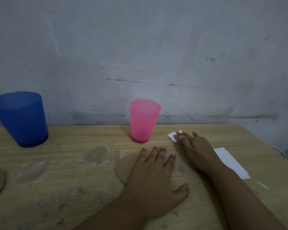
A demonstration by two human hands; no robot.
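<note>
On the wooden table (73,163), head view, the left hand (153,176) lies flat with fingers spread and released, pressing a brown cardboard disc (125,166) near the front centre. The right hand (196,150) reaches forward, its extended fingertips (179,137) resting on a small white paper scrap (172,136) just beside the upright pink cup (144,121); no clenched grasp is evident. A blue cup (22,120) stands far left. A white paper strip (231,163) lies right of the right forearm.
</note>
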